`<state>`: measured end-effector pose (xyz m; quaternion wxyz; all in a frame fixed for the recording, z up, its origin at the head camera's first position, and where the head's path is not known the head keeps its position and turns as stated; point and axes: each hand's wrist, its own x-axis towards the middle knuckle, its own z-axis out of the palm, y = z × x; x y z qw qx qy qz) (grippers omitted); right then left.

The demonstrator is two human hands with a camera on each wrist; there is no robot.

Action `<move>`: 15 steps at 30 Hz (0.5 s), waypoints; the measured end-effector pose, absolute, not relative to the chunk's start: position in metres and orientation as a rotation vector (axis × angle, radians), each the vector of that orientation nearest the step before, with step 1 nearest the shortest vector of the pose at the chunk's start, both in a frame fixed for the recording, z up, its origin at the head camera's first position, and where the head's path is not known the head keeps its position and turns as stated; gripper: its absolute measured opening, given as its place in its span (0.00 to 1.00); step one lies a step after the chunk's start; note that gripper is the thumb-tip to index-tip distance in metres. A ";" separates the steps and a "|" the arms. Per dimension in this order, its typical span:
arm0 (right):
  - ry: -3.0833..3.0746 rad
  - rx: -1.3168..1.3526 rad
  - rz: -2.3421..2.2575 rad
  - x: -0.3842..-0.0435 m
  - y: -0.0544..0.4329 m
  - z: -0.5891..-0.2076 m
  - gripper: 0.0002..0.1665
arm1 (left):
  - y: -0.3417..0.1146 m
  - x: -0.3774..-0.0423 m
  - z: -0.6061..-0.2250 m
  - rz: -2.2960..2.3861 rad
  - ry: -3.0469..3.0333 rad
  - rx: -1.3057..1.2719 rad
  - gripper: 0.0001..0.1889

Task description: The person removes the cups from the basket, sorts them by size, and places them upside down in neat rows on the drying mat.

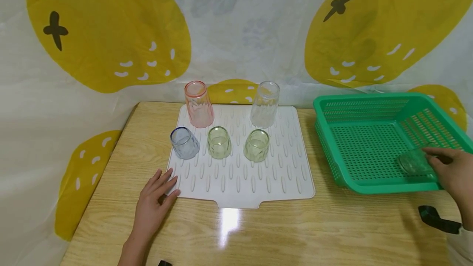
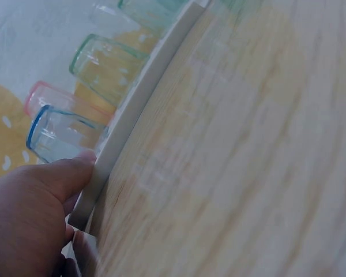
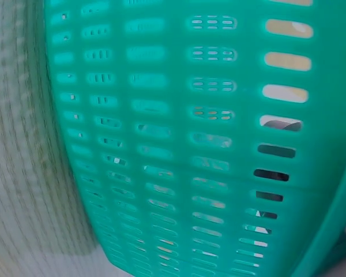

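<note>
My right hand reaches over the right side of the green plastic basket and grips a clear drinking glass lying on its side inside. In the right wrist view the perforated basket wall hides that hand and glass. My left hand rests at the near left corner of the white drying mat, fingers extended, fingertips at its edge. On the mat stand a blue-rimmed glass, two short green glasses, a tall pink glass and a tall clear glass.
The mat and basket sit side by side on a wooden table. A white curtain with yellow fruit prints hangs right behind them. A black strap sticks out by the right wrist.
</note>
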<state>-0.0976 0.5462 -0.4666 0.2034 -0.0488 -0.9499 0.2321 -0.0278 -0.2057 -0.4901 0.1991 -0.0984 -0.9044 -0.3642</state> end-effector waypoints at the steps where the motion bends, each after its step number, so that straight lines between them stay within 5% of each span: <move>1: -2.628 -0.122 0.672 -0.095 0.538 -0.459 0.17 | -0.206 -0.028 -0.490 -1.017 -2.528 -0.278 0.22; 15: -2.389 -0.140 0.754 -0.077 0.437 -0.374 0.19 | -0.205 -0.028 -0.491 -1.013 -2.521 -0.283 0.22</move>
